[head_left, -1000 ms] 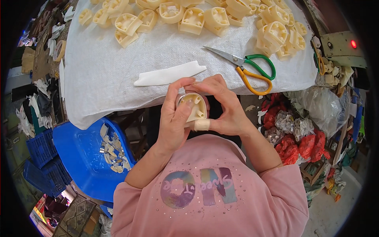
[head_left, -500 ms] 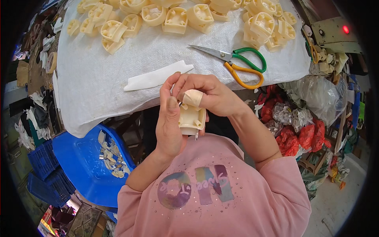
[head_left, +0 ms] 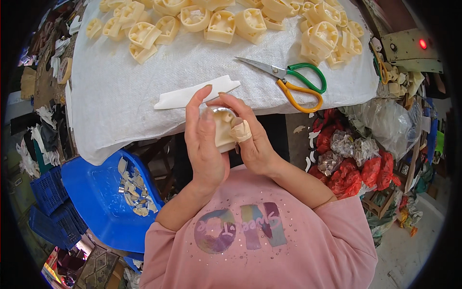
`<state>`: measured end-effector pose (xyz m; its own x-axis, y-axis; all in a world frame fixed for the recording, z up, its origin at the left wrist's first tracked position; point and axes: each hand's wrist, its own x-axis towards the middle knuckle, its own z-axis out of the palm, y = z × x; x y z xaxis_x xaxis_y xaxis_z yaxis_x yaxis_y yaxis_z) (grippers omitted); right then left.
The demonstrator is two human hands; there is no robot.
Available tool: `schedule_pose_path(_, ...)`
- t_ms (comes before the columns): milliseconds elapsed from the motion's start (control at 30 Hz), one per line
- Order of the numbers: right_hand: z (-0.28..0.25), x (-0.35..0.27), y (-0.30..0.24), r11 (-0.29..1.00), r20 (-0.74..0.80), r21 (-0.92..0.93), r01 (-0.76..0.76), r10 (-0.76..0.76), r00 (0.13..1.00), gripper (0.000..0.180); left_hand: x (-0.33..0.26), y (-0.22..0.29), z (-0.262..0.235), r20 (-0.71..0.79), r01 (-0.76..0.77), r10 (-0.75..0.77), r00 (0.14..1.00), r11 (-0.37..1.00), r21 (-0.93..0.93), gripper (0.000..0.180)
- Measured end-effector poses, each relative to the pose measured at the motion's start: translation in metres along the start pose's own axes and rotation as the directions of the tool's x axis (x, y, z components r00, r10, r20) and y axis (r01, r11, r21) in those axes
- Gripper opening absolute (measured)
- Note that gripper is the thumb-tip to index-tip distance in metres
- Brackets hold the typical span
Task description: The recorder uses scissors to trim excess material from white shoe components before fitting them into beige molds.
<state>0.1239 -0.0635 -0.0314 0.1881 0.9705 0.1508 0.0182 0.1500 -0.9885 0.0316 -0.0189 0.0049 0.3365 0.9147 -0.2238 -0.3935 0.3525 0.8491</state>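
Between my two hands, just off the table's near edge, is a cream moulded plastic piece [head_left: 223,131] with an open hollow side facing up and a shiny silver band along its far rim. My left hand [head_left: 204,144] grips its left side, thumb over the top. My right hand [head_left: 257,142] holds the right side, fingers curled round the far end; its thumb has a beige tape wrap. Beyond the hands, a white paper-like strip [head_left: 180,96] lies on the white-covered table [head_left: 115,96]. Scissors [head_left: 284,77] with one green and one orange handle lie partly open to the right.
Many similar cream pieces [head_left: 221,26] are heaped along the table's far side. At lower left a blue plastic tub [head_left: 103,207] holds silver and cream scraps [head_left: 137,192]. Red plastic bags [head_left: 380,168] and clear bags [head_left: 385,120] are piled on the right.
My right hand has turned and spread from a pinch at the piece's far end to a grip round its right side. The silver band now shows along the far rim.
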Motion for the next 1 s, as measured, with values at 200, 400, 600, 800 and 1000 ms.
schedule_pose_path(200,-0.003,0.001,-0.009,0.831,0.141,0.452,-0.324,0.292,0.946,0.05,0.005,-0.003,-0.01,0.017,0.021,-0.02,1.0,0.993,-0.116,0.032)
schedule_pose_path(400,-0.005,0.002,0.003,0.99,0.074,0.141,0.027,-0.038,0.997,0.044,0.003,-0.009,-0.014,0.066,0.112,-0.097,0.993,0.954,-0.278,0.026)
schedule_pose_path(600,0.002,0.005,0.008,0.956,-0.088,-0.119,0.267,-0.278,0.957,0.035,0.0,-0.01,-0.001,-0.034,0.041,-0.048,0.998,0.985,-0.167,0.022)
schedule_pose_path(800,-0.01,0.012,0.001,0.982,-0.03,0.17,-0.078,0.084,0.996,0.048,0.005,-0.005,-0.013,0.138,0.232,-0.195,0.971,0.903,-0.362,0.048)
schedule_pose_path(1000,-0.027,0.011,-0.003,0.885,0.169,0.292,-0.363,0.325,0.93,0.071,0.01,-0.008,-0.037,0.358,0.277,-0.14,0.923,0.888,-0.367,0.071)
